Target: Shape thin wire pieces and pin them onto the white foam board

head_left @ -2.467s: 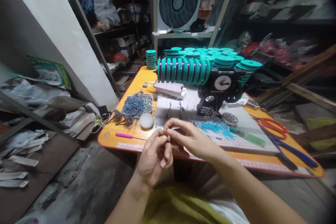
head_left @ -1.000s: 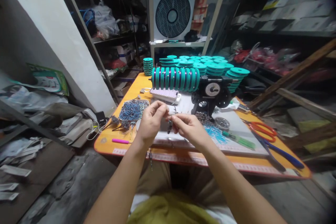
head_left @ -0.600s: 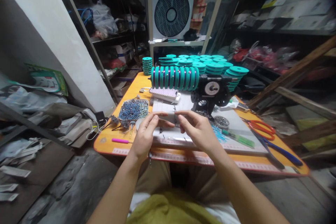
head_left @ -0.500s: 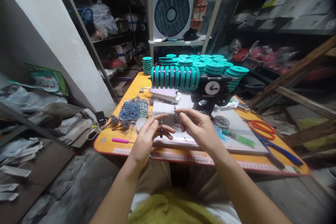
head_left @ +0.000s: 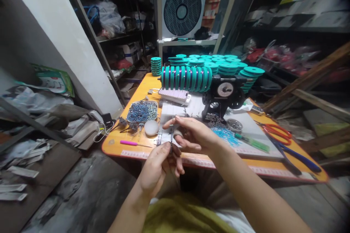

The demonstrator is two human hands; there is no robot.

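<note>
My left hand [head_left: 160,165] is low at the table's front edge, its fingers pinched round a thin dark strand [head_left: 171,139] that stands up from them. Just above and to the right, my right hand [head_left: 191,133] has its thumb and index finger spread on either side of the strand's upper part; whether they touch it is unclear. Behind the hands lies a white board [head_left: 175,111]. Left of them are a round white lid [head_left: 151,128] and a tray of small blue and green pieces [head_left: 142,112]. Light blue pieces [head_left: 225,135] lie to the right.
A black winder [head_left: 222,91] carries a row of turquoise spools [head_left: 187,79], with stacked spools [head_left: 231,66] behind. A pink tool [head_left: 129,142] lies at left; a green screwdriver [head_left: 254,143], red-handled scissors [head_left: 279,133] and blue-handled pliers [head_left: 300,157] lie at right. A phone [head_left: 173,93] rests behind.
My left hand has moved down toward the table's front edge and closed round the strand. My right hand has come left, over it. The view has shifted slightly.
</note>
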